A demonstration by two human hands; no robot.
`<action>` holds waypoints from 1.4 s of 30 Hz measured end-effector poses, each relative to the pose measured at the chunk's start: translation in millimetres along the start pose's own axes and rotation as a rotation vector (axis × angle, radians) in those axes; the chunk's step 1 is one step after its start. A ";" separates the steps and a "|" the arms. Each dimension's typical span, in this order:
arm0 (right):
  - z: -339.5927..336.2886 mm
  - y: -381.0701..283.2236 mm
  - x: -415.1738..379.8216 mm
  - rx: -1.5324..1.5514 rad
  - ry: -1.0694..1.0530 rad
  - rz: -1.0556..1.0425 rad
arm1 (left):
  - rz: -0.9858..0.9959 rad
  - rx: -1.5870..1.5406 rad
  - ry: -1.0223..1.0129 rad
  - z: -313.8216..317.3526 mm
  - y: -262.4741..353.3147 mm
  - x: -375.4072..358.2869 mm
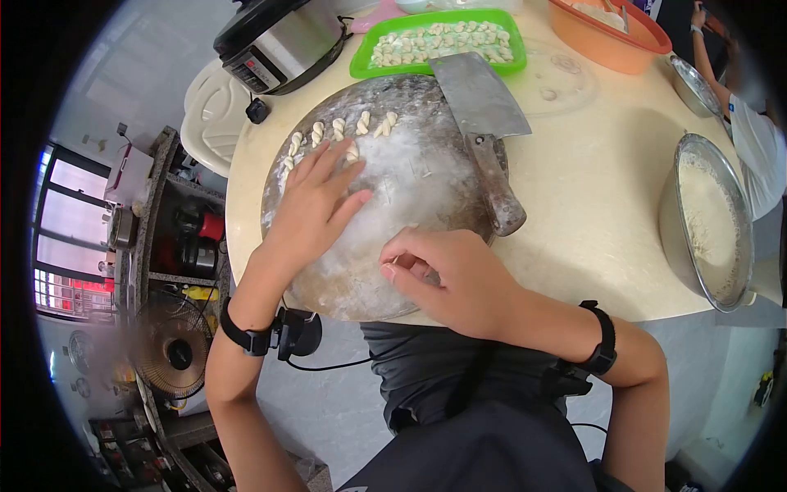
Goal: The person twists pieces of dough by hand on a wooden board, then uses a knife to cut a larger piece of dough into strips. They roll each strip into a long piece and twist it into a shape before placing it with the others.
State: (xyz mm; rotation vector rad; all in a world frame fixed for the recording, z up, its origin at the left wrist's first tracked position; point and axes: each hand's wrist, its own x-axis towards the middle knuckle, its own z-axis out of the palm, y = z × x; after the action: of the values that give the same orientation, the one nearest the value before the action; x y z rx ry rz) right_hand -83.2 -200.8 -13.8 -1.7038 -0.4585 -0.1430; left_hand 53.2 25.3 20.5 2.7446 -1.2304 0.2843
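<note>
Over the left part of the floured round board [352,295], my left hand [314,205] is spread, palm down, its fingertips beside a small twisted dough piece [352,152]. Several more twisted pieces [363,123] lie in a curved row along the board's upper left. My right hand [438,279] is above the board's lower right, thumb and forefinger pinched together. Whatever is between those fingertips is too small to make out. A cleaver [484,94] lies across the board's right edge, its wooden handle pointing toward me.
A green tray [358,61] of dough pieces stands behind the board, with a pressure cooker [287,49] to its left. Orange basin [607,45] at back right; metal bowl of flour [711,221] at the right edge. Another person's arm and white sleeve [754,156] show at far right.
</note>
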 end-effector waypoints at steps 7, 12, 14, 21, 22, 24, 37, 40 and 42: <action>-7.7 -10.5 1.3 -0.039 -0.067 0.080 | -0.020 0.055 -0.063 -2.1 -8.7 -7.8; -13.8 -19.3 1.0 -0.350 0.076 -0.115 | -0.068 -0.067 0.087 -15.5 -5.5 -20.4; -30.4 -16.0 12.1 -0.805 0.247 -0.387 | -0.129 -0.174 0.106 -13.8 -7.8 -32.4; -54.9 9.2 26.1 -1.200 0.325 0.134 | -0.123 -0.209 0.051 -9.3 -9.6 -52.0; -56.8 6.2 26.9 -1.208 0.297 0.195 | -0.139 -0.236 0.055 -12.3 -7.4 -52.7; -62.4 3.0 30.2 -1.212 0.249 0.284 | -0.190 -0.315 0.046 -19.7 0.0 -48.0; -93.1 5.3 2.2 -0.789 0.219 0.387 | -0.429 -0.546 -0.130 -23.7 -4.0 -29.8; -90.8 -22.0 -12.7 -0.299 0.239 0.538 | -0.288 -0.519 0.126 -11.8 18.2 -42.4; -84.6 -27.8 -26.8 -0.023 0.259 0.536 | -0.264 -0.373 0.202 -4.7 40.6 -54.8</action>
State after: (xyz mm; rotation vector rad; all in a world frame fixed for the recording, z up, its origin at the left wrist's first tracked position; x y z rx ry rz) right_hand -104.5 -285.3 18.5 -1.7438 0.1976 0.0233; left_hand -13.5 39.0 14.4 2.4451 -0.7696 0.2644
